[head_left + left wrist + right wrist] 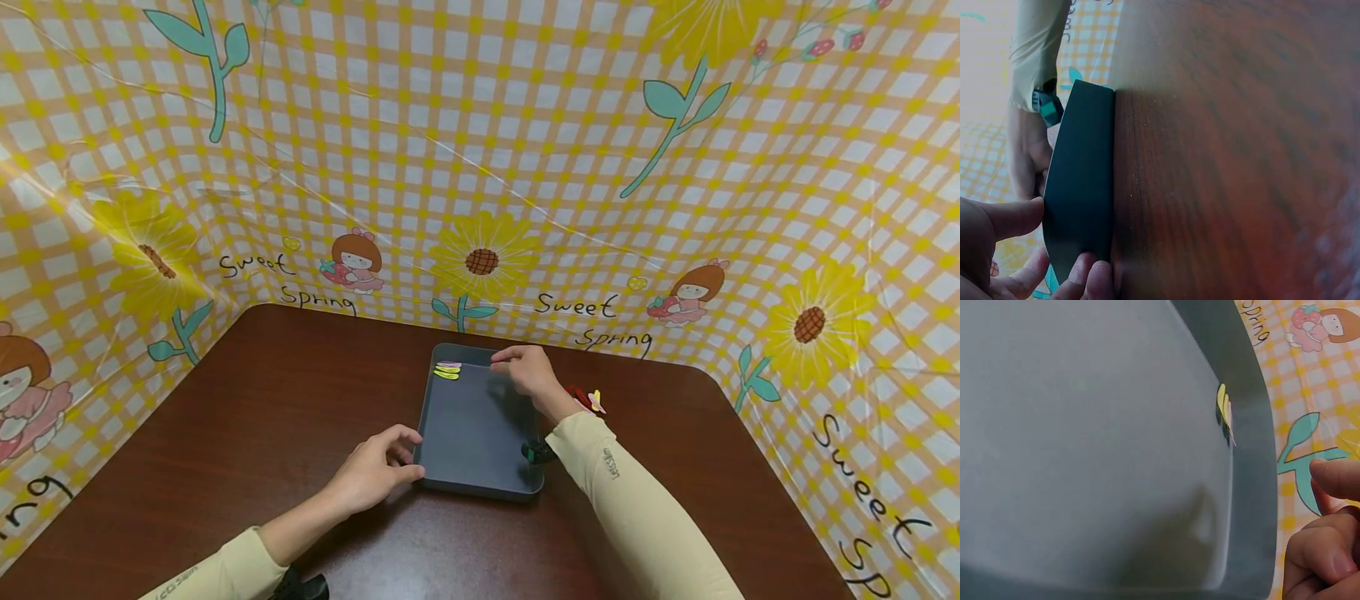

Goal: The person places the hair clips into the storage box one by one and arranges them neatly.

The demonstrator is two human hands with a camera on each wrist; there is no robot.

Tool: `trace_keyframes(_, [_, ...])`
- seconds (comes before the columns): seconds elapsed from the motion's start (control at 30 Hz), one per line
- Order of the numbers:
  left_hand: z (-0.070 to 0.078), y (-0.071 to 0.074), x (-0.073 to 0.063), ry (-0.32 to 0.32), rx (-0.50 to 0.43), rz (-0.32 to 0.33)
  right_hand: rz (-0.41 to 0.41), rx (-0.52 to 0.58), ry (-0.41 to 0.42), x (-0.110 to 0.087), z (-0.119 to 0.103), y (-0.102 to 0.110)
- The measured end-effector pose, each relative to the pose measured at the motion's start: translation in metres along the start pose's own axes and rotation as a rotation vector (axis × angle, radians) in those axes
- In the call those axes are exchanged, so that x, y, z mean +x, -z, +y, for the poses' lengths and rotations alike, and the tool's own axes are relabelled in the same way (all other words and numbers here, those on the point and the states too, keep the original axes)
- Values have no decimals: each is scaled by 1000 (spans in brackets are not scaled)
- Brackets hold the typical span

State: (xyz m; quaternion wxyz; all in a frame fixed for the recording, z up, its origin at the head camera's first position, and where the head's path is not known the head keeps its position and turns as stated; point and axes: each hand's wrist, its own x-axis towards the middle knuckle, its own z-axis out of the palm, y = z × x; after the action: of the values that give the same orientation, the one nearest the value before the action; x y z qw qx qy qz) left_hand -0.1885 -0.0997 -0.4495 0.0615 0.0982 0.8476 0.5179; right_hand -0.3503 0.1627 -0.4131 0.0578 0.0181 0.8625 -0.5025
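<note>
A shallow dark grey tray (480,425) sits on the table. My left hand (378,467) grips its near left corner, fingertips (1082,269) against the outer wall. My right hand (528,371) is raised over the tray's far right corner, forefinger extended and the other fingers curled in. No object shows in the right fingers (1322,550) in the right wrist view. Inside the tray, at the far left corner, several slim snap hair clips (447,372), yellow and pale pink, lie side by side; the right wrist view also shows the yellow clips (1222,403) close to the wall.
Beyond the tray's right side, partly behind the right wrist, lies a small pile of red, yellow and pink pieces (595,402). The brown table (315,375) is enclosed on three sides by a checked, flower-printed sheet (480,167).
</note>
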Motion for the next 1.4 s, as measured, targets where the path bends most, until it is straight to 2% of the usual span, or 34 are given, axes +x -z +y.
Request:
trace_keyframes(0.2, [-1,0,0,-2,3,3,-11,23,1,-6,2,14])
trace_keyframes(1.1, [-1,1,1,-5,4,-3,-26,62,-40,-30,38,83])
trace_keyframes(1.23, [-2,1,2,-5,6,-3,-16,61,-60,-34,43,92])
trace_keyframes(1.4, [-1,0,1,-5,5,-6,13,110,-81,-38,52,100])
